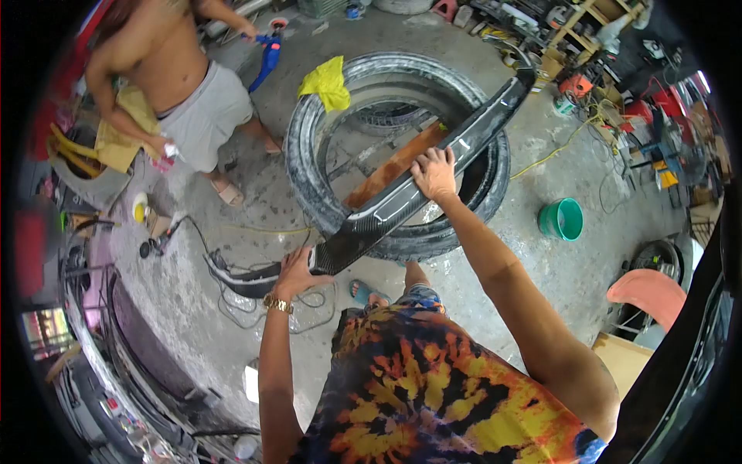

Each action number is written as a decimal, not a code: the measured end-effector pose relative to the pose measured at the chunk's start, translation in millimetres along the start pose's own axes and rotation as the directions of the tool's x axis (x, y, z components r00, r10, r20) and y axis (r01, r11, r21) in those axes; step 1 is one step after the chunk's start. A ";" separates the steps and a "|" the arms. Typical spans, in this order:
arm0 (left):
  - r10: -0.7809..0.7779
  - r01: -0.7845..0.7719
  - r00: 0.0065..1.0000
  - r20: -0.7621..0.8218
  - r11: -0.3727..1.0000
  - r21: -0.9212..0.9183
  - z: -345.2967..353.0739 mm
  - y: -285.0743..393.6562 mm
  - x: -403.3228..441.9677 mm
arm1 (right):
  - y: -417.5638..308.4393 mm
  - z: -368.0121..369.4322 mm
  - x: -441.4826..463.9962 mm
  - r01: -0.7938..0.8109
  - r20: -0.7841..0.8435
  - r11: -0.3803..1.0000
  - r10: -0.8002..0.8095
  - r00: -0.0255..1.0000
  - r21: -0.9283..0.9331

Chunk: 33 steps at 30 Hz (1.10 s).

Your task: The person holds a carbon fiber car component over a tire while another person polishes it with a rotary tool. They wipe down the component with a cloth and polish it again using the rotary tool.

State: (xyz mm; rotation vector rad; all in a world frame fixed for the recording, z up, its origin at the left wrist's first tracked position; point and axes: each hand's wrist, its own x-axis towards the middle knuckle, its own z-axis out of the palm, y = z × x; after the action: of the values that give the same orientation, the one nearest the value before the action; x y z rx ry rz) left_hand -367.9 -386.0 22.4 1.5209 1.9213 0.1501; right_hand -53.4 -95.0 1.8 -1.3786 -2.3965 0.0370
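Observation:
A long glossy black panel (402,203) with curved ends lies slantwise across a big upright-stacked tyre (305,147). My left hand (296,274), with a gold watch on the wrist, grips the panel's edge near its lower left end, thumb stretched along it. My right hand (434,172) rests on the panel's middle, fingers spread over its upper surface. Beneath the panel, a reddish-brown board (394,166) spans the tyre's opening. A yellow cloth (326,83) hangs over the tyre's rim at the upper left.
A person (174,85) stands at the upper left with a blue tool (268,62). A green bucket (561,220) stands right of the tyre. Cords lie on the floor, a yellow one (555,153) at right. A pink rounded seat (648,292) is at the lower right.

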 end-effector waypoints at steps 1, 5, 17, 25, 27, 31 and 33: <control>0.028 -0.028 1.000 0.001 0.999 0.016 -1.2 1.5 0.0 | -0.1 1.0 -1.6 -0.002 -0.034 1.000 0.002 0.999 0.019; 0.043 -0.043 0.999 0.002 0.999 0.012 9.1 -2.5 6.3 | 5.1 -6.2 -5.5 -0.125 -0.182 0.965 0.169 0.969 0.230; 0.146 -0.143 0.987 -0.067 0.988 0.054 13.4 -3.8 3.0 | 25.3 10.2 -56.6 -0.398 0.696 -0.598 0.424 0.580 0.696; 0.199 -0.179 0.966 -0.167 0.975 0.129 18.8 -16.8 -6.6 | -0.2 1.7 -56.3 -0.323 0.675 -0.629 0.463 0.575 0.707; 0.116 -0.098 0.981 -0.153 0.988 0.121 15.2 -25.3 -18.7 | -9.8 4.1 -67.5 -0.335 0.668 -0.626 0.424 0.612 0.704; 0.204 -0.181 0.965 -0.164 0.973 0.141 27.1 -53.9 -30.9 | -18.5 8.2 -83.7 -0.382 0.710 -0.654 0.353 0.610 0.653; 0.150 -0.138 0.985 -0.088 0.982 0.130 22.8 -49.9 -32.9 | -17.4 18.1 -89.1 -0.436 0.719 -0.623 0.319 0.617 0.650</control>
State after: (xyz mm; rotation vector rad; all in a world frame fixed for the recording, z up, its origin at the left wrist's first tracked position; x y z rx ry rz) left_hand -393.0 -438.2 -4.8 1.7662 1.9260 0.1753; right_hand -33.8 -175.9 -38.7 -1.0858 -0.3778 1.9374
